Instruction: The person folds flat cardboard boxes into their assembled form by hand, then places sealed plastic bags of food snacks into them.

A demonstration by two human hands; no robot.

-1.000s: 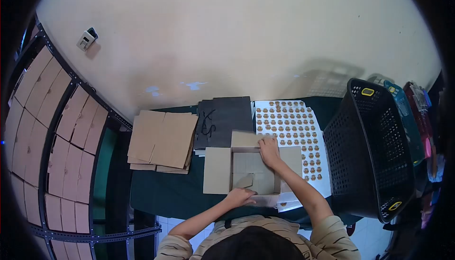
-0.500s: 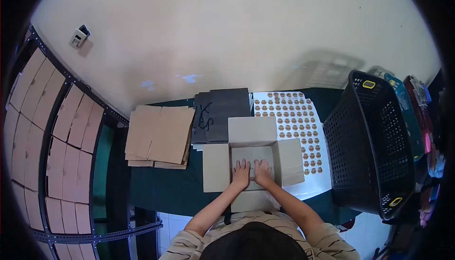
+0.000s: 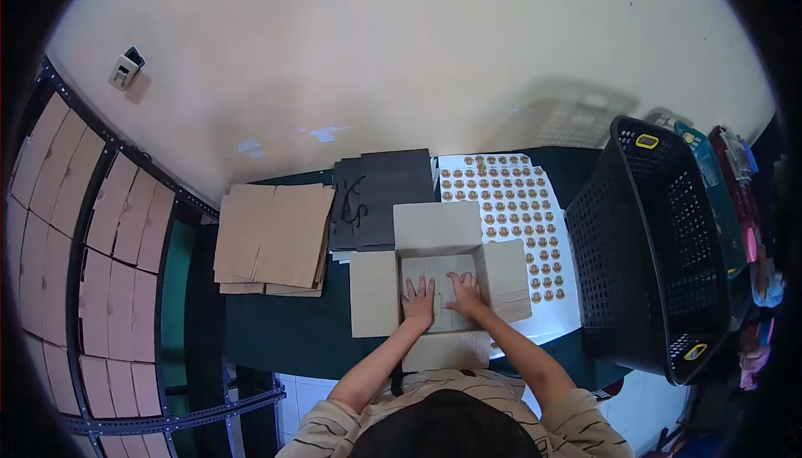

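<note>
An open cardboard box [image 3: 436,229] stands in front of me with its flaps folded outward. Inside it, my left hand [image 3: 418,303] lies on the bottom with fingers spread. My right hand [image 3: 464,293] rests on the bottom as well, thumb apart from the fingers, a little to the right. Neither hand holds anything. The box's right flap overlaps a sheet of round stickers [image 3: 547,232], and its back flap lies over a stack of black paper bags [image 3: 393,182].
Flattened cardboard pieces [image 3: 276,236] are stacked at the left of the green-covered table [image 3: 276,337]. A tall black basket [image 3: 618,232] stands at the right. Farther left, a metal shelf [image 3: 117,149] holds rows of boxes [image 3: 109,307].
My hands have moved slightly apart on the box bottom, and the fingers are more spread. The whole view has shifted a little; the box stays in its place.
</note>
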